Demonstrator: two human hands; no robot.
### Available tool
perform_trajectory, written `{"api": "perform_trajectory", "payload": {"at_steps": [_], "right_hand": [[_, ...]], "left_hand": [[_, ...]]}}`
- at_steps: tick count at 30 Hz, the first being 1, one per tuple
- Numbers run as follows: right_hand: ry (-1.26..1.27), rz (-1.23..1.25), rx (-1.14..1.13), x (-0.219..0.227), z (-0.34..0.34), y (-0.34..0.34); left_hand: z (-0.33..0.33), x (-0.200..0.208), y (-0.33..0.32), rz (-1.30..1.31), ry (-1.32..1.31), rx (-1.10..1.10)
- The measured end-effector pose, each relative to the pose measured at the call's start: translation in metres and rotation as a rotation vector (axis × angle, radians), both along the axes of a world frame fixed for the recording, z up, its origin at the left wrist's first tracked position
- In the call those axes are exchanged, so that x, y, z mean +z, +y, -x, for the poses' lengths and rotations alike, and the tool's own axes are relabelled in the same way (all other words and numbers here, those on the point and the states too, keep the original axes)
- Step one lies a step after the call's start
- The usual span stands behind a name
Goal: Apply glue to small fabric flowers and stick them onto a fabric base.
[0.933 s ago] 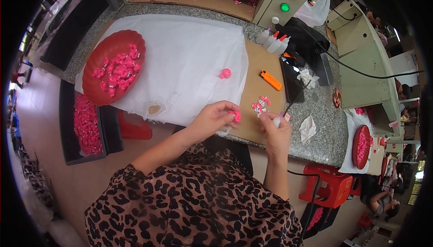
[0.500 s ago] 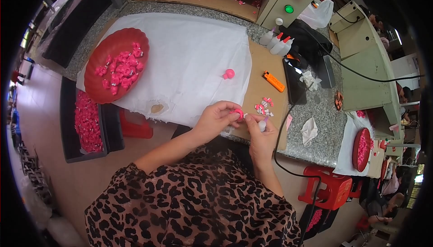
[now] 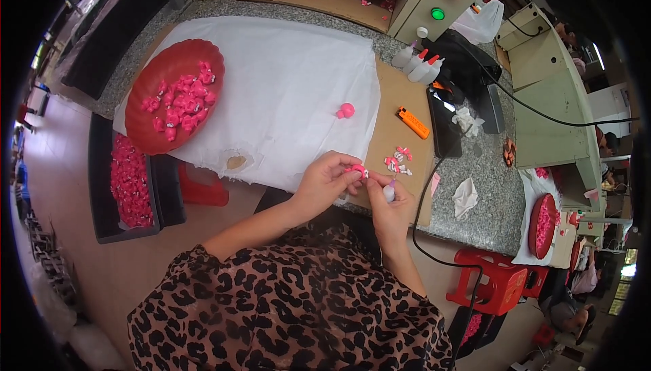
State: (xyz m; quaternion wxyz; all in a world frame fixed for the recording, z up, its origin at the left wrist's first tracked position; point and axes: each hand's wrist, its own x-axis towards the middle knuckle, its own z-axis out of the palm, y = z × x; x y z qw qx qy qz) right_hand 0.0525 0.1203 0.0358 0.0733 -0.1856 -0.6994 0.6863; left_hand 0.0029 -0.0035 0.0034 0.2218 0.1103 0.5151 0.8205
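My left hand (image 3: 323, 184) pinches a small pink moulded piece (image 3: 357, 168) between thumb and fingers, just past the white paper's near right edge. At its right side a small white bit shows, and the fingertips of my right hand (image 3: 393, 213) meet it there. Held in the curled fingers of that same right hand is a small white squeeze bottle (image 3: 388, 194) with a purple tip, pointing up. Just beyond, small pink-and-white parts (image 3: 392, 163) lie on the brown cardboard (image 3: 401, 93). A round pink piece (image 3: 346, 110) rests on the white paper (image 3: 285, 79).
A red scalloped bowl (image 3: 139, 110) of pink pieces stands on the left; below it, a dark bin (image 3: 102, 201) holds more. An orange object with a black end (image 3: 413, 122), white bottles with red caps (image 3: 422, 69) and a crumpled tissue (image 3: 465, 197) lie rightward. A black cable (image 3: 434, 256) hangs nearby.
My right hand and the bottle have shifted slightly left and down. A white bit now shows at the pink piece's side. My left hand keeps its pinch almost in place.
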Motion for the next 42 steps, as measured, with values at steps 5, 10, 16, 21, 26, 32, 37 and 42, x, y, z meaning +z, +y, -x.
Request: {"api": "perform_trajectory", "payload": {"at_steps": [5,10,16,21,26,32,37,42], "right_hand": [[0.149,-0.021,0.053,-0.006,-0.004,-0.010],[0.098,0.060,0.067,0.008,0.000,-0.005],[-0.032,0.441,0.134,0.000,0.006,0.005],[-0.068,0.558,0.176,-0.004,-0.002,0.009],[-0.052,0.607,0.208,-0.002,-0.006,0.005],[-0.087,0.564,0.204,-0.005,-0.003,0.004],[-0.075,0.533,0.175,-0.001,-0.008,0.008],[-0.117,0.541,0.181,-0.001,-0.010,0.011]], "left_hand": [[-0.004,-0.008,0.004,-0.039,0.041,0.083],[0.005,-0.004,0.000,-0.074,-0.057,-0.019],[0.003,0.008,-0.006,-0.034,-0.005,-0.093],[-0.001,0.021,-0.003,-0.051,0.057,-0.215],[-0.002,0.014,-0.005,0.055,0.160,-0.408],[0.002,0.017,-0.012,0.111,0.217,-0.419],[0.007,0.029,-0.018,0.279,0.442,-0.348],[0.000,0.020,-0.011,0.138,0.304,-0.471]]}}
